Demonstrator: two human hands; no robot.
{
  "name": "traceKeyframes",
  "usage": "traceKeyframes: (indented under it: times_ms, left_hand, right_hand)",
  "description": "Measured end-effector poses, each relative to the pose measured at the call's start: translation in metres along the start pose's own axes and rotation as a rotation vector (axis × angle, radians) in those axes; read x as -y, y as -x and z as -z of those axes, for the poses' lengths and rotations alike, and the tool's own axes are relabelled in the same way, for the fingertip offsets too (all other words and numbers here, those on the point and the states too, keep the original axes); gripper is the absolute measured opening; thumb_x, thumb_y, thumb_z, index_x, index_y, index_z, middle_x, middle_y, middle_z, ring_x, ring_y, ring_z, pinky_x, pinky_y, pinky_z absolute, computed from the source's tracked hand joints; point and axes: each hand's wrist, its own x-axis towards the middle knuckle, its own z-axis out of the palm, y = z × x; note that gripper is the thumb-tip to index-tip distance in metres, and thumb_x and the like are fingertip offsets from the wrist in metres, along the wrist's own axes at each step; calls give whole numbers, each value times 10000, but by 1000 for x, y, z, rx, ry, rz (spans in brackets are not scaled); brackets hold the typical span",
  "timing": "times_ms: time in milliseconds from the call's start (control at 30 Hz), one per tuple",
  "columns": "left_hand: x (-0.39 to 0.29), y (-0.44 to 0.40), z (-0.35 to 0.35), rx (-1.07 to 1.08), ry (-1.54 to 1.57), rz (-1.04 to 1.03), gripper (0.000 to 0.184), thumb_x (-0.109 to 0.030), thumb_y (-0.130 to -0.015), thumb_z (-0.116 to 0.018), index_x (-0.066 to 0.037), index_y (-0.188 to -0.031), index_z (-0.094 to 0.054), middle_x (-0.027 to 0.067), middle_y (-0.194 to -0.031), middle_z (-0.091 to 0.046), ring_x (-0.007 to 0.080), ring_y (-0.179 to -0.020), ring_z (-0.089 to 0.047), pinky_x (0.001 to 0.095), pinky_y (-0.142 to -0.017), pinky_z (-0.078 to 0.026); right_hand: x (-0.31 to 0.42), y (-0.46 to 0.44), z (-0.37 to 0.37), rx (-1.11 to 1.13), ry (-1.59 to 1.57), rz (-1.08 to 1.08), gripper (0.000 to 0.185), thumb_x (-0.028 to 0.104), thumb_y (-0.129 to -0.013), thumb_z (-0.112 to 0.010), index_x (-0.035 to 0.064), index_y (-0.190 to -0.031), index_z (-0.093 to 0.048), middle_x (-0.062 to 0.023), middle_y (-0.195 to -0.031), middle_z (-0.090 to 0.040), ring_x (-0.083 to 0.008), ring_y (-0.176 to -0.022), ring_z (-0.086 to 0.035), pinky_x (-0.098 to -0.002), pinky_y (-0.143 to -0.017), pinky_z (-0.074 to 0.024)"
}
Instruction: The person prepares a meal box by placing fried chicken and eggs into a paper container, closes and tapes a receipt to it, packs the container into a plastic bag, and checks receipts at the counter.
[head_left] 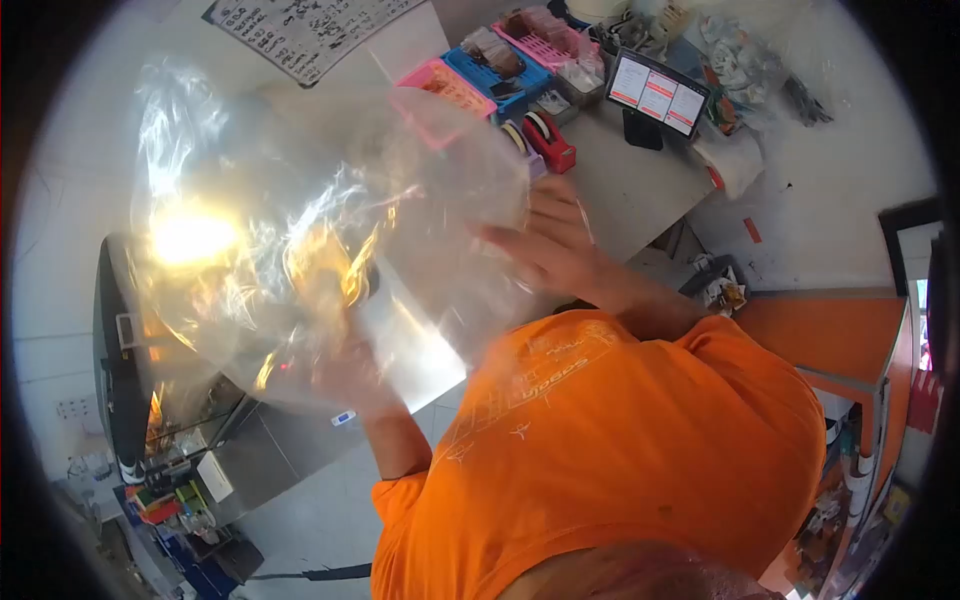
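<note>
A large clear plastic bag (440, 190) is spread out in front of me, puffed up and creased, with bright glare across it. My left hand (350, 365) shows only as a blur through the film, so I cannot make out its fingers. At the bag's right edge is my right hand (560, 240). Its fingers are stretched out and apart, touching or very near the film. Behind the bag, part of the grey worktop (620, 195) shows through, hazy.
Pink (450, 85) and blue baskets (495, 70) of small items line the back of the worktop. Nearby stand a red tape dispenser (550, 140) and a tablet on a stand (657, 92). A dark monitor (110, 350) is at left, an orange cabinet (820, 330) at right.
</note>
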Motion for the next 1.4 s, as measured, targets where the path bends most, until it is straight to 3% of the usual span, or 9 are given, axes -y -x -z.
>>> traceKeyframes:
  times_ms: [100,300,433,567,767,933,1167,1300,1400]
  left_hand:
    - [-28,41,-21,-134,911,-237,178,-115,-931,-639,-3,-1053,-705,85,-991,-717,241,-909,-680,395,-860,-525]
    - [1,154,-14,1361,1770,226,210,-175,-941,-654,7,-993,-745,39,-939,-718,129,-858,-643,284,-834,-500]
    - [3,189,-27,675,2955,698,247,-199,-969,-631,-4,-1116,-668,81,-1005,-703,222,-1061,-653,438,-1004,-509]
    - [-15,186,23,486,2623,614,490,-243,-945,-657,-73,-1388,-536,33,-989,-630,186,-938,-623,373,-869,-540]
    - [-13,179,16,335,2091,876,441,-242,-992,-613,-117,-1410,-553,-44,-880,-549,64,-673,-500,225,-563,-424]
    - [-17,153,12,382,2055,825,429,-285,-1047,-524,-76,-1422,-533,-88,-722,-333,31,-599,-335,200,-522,-303]
    - [-85,118,-12,530,2254,737,473,-357,-1054,-501,-110,-1458,-501,-93,-697,-245,34,-562,-245,210,-481,-235]
    - [-135,95,-6,738,2479,744,547,-464,-1044,-451,-227,-1532,-387,33,-1078,-541,155,-852,-588,356,-757,-558]
    - [-167,82,-43,846,2615,642,554,-487,-1047,-405,-262,-1549,-339,90,-1365,-470,260,-1026,-620,454,-914,-558]
  right_hand:
    - [-41,83,-96,507,-159,-517,278,75,-876,-638,62,-1148,-696,-82,-750,-672,-241,-754,-671,-391,-721,-510]
    - [-53,150,-101,593,-1724,-1606,292,138,-899,-689,65,-1179,-652,-79,-920,-668,-169,-841,-682,-312,-721,-533]
    - [-62,178,-131,1075,-1571,-1468,332,140,-911,-684,44,-1215,-593,-43,-890,-594,-89,-713,-583,-231,-565,-462]
    - [-72,155,-172,1163,-1099,-1340,419,123,-888,-704,68,-1273,-548,-34,-939,-594,-85,-782,-594,-248,-611,-490]
    - [-128,151,-201,440,-1436,-1178,571,218,-867,-715,158,-1393,-501,-128,-1300,-524,-185,-1080,-573,-256,-842,-497]
    - [-76,147,-211,779,213,-925,950,373,-664,-857,200,-1475,-393,-208,-1412,-452,-377,-1325,-437,-516,-1075,-360]
    - [-92,146,-185,143,7,-999,974,337,-623,-888,171,-1443,-389,-190,-1365,-442,-396,-1270,-454,-489,-1069,-372]
    - [-68,113,-145,-259,-305,-629,873,204,-663,-856,139,-1411,-411,-154,-1336,-448,-326,-1225,-485,-424,-1057,-396]
    - [-51,123,-153,-22,-928,-849,754,158,-726,-810,118,-1380,-439,-126,-1332,-462,-245,-1244,-479,-406,-1029,-425]
